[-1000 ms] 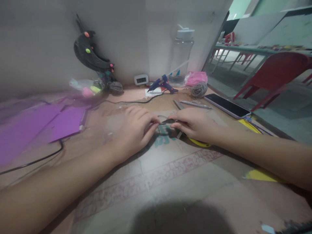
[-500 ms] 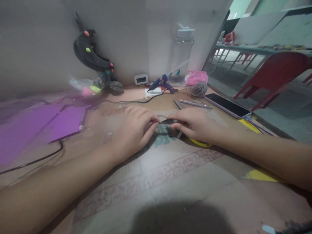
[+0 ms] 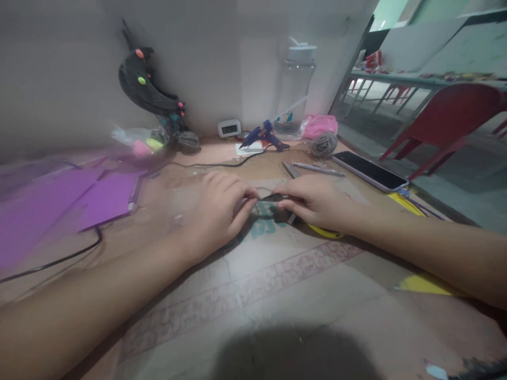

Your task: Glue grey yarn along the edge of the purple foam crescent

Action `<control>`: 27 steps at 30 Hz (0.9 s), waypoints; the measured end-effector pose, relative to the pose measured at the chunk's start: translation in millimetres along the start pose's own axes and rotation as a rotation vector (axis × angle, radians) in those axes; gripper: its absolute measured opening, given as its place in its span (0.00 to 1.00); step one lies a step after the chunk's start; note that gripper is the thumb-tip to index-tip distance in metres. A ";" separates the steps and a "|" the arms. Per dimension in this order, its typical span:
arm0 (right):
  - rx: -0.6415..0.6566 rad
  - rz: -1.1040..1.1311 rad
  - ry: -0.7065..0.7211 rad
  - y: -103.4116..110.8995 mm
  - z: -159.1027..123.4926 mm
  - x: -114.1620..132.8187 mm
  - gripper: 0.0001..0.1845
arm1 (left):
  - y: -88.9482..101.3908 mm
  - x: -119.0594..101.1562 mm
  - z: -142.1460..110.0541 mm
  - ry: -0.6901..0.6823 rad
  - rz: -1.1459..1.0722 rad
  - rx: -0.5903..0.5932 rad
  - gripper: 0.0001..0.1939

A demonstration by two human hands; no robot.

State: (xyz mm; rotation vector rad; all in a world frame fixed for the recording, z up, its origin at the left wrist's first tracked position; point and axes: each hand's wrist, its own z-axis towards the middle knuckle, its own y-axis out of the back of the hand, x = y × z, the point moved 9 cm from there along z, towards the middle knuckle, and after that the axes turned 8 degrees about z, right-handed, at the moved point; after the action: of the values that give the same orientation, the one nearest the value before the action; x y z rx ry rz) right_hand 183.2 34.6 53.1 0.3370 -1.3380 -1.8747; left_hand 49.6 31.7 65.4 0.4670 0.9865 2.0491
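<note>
My left hand [image 3: 225, 206] and my right hand [image 3: 312, 203] meet over the middle of the table, both closed in a pinch. Between the fingertips stretches a small dark pointed piece [image 3: 272, 198]; the left thumb and fingers hold its tip, the right ones its wider end. Its exact kind is too blurred to tell. A thin wire-like loop [image 3: 264, 188] shows just behind it. Under my right hand lies a curved yellow thing [image 3: 327, 233], mostly hidden, with a small grey strip [image 3: 292, 218] beside it.
Behind stand a blue glue gun [image 3: 263, 136], a small digital clock [image 3: 229, 128], a clear bottle [image 3: 295, 89] and a grey wire coil [image 3: 322, 144]. A phone [image 3: 370, 170] and a pen [image 3: 319, 169] lie at right. Purple sheets [image 3: 106, 200] and a black crescent ornament [image 3: 144, 84] are at left.
</note>
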 end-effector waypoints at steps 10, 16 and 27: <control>-0.017 0.010 -0.023 1.1 -0.8 -1.0 0.18 | 0.2 0.4 0.6 0.005 -0.001 0.001 0.05; -0.019 0.003 -0.023 1.4 -0.7 -1.2 0.18 | -0.2 0.2 0.1 0.006 0.001 0.007 0.06; 0.002 -0.001 -0.017 -1.1 -0.7 -2.6 0.18 | -0.5 -0.2 1.1 0.009 -0.008 0.013 0.06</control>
State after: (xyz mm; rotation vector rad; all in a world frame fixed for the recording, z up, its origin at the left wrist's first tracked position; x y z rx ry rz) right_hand 184.8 36.2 51.2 0.3241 -1.3510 -1.8812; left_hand 50.6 32.2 65.6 0.4605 1.0057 2.0408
